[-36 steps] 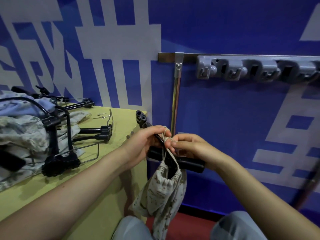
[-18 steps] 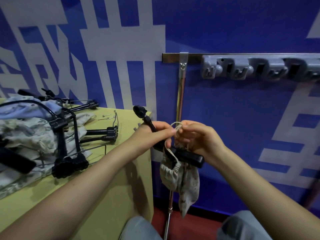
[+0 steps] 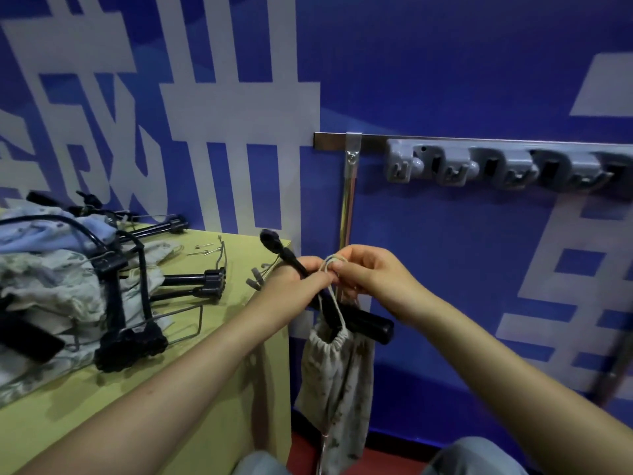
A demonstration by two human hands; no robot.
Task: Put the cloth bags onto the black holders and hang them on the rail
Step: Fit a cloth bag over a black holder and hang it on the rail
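Left hand: the left hand (image 3: 301, 286) grips the upper shaft of a black holder (image 3: 363, 325), fingers curled round it, thumb and forefinger also nipping the cord.
Right hand: the right hand (image 3: 373, 279) pinches the top of the cord loop (image 3: 334, 262) between thumb and fingertips.
Cloth bag: the cloth bag (image 3: 337, 382) hangs by its drawstring below both hands, off the table's right edge and in front of the wall; gathered mouth just under the holder's thick lower end.
Holder axis: long axis runs diagonally, knobbed tip up and left, thick end down and right.
Key relation: the loop sits directly between the two hands, above the bag; judged, it must seat on the holder before the lift to the rail (image 3: 513, 142), which lies up and to the right, nearer the right hand.
Rail: a grey clip block (image 3: 493, 166) is fixed on it; no bag hangs there in view.
Table: spare holders (image 3: 130, 303) and more bags (image 3: 44, 269) lie toward the table's (image 3: 212, 365) left edge.
Writing: large pale characters on the blue wall, cropped; not legible. No brand or label seen.
Risk: judged, the cord may slip off the holder during the lift.
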